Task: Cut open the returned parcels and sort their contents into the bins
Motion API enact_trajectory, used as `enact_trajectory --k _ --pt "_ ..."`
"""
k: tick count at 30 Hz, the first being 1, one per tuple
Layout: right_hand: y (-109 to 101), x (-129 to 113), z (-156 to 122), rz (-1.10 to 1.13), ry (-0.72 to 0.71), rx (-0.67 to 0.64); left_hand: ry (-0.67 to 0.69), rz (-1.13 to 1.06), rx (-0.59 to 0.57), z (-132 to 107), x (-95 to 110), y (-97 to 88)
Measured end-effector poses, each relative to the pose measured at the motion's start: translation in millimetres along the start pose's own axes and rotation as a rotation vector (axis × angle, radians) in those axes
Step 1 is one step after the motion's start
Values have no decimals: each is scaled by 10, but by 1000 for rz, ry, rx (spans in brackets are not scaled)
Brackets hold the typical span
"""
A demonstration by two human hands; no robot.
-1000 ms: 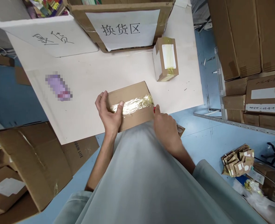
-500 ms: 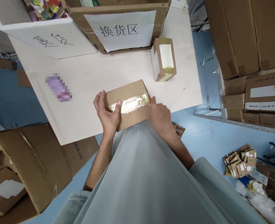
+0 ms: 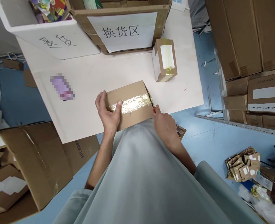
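Note:
A taped cardboard box (image 3: 130, 118) lies at the table's near edge, against my shirt. My left hand (image 3: 109, 113) grips its left end, thumb on top over the shiny tape and fingers round the far side. At the box's right end, my right hand (image 3: 165, 127) is closed round a red box cutter (image 3: 154, 109), mostly hidden in the fist. The cutter's tip is at the right end's edge, where a dark gap shows along the seam. Beyond, a smaller box (image 3: 167, 57) with a white label stands upright on the table.
On the white table (image 3: 86, 84) lies a blurred purple item (image 3: 62, 87). A white bin (image 3: 55, 40) and a large open carton (image 3: 128, 32) with a paper sign stand at the back. Stacked cartons (image 3: 265, 93) are at right, an open carton (image 3: 37, 161) at lower left.
My right hand has moved down towards me along the box's right end with the cutter. The gap at that end shows wider. My left hand keeps its grip.

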State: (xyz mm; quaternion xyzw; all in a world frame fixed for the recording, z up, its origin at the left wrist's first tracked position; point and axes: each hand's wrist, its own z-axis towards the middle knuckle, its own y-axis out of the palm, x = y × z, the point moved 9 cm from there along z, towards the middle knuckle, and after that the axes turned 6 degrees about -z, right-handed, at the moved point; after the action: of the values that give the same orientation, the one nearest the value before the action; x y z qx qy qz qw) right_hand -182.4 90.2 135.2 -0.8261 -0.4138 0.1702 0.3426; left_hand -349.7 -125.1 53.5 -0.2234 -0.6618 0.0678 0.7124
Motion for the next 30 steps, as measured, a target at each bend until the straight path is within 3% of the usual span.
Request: enact_trajectory --k 3,6,9,12,15,18,21,23,27,30 --pt "-62 58 -86 51 -57 28 13 4 11 22 -52 -81" --pt "-146 242 -84 203 -109 169 -12 -9 11 54 -163 -282" --pt "-82 560 257 357 -69 357 -81 -51 -5 86 -313 -551" --pt "276 807 953 390 15 396 -141 -112 18 95 -480 -832" --pt "764 924 1610 303 89 325 -204 -138 95 35 -701 -1093" --pt "1174 992 1936 233 121 258 -296 -121 241 -143 -931 -1343" --pt "1406 1035 2016 228 119 230 -364 -71 400 -367 -1047 -1527" --pt "1448 1023 2021 240 104 236 -375 -77 447 -447 -1064 -1564" --pt "1293 835 1998 360 16 312 -367 -113 446 -396 -1102 -1548" --pt "1187 559 1959 625 -106 228 -380 -143 432 -284 -1197 -1485"
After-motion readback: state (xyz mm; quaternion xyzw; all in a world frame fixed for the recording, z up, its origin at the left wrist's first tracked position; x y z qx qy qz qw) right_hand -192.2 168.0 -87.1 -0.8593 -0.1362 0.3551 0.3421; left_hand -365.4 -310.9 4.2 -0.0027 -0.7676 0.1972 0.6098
